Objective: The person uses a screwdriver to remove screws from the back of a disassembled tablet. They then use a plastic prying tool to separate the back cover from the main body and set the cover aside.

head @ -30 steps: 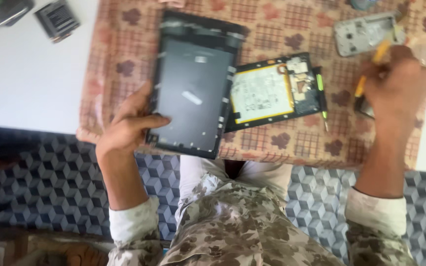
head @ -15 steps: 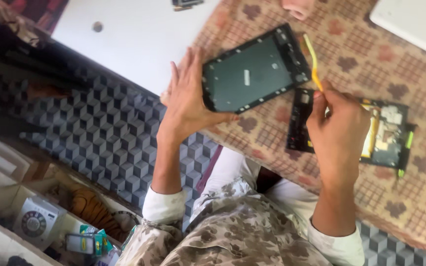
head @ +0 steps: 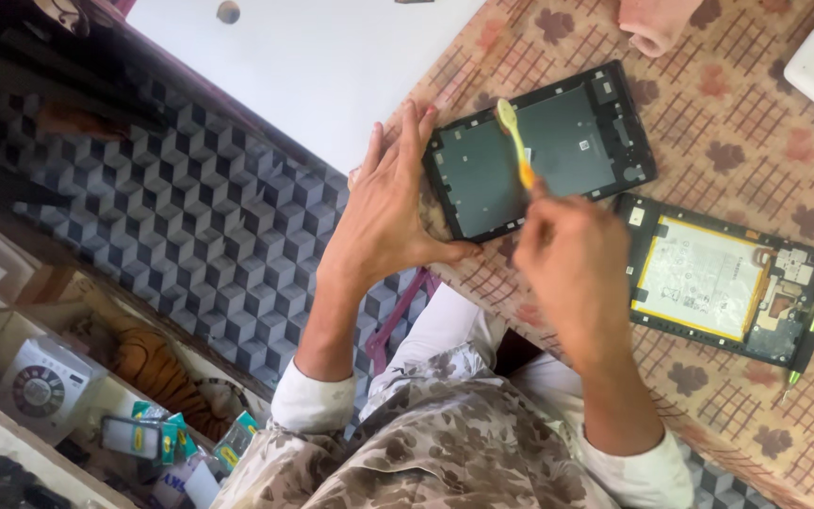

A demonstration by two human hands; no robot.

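Dark rectangular tablet frame lay on the patterned tabletop, a small white label at its 2 o'clock. Left hand braced its 9 o'clock edge, grip spread. Right hand, at 6 o'clock, pinched a yellow toothbrush over it.

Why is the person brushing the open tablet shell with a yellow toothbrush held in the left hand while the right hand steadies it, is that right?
Not quite: the head view shows the right hand holding the yellow toothbrush, while the left hand steadies the tablet shell.
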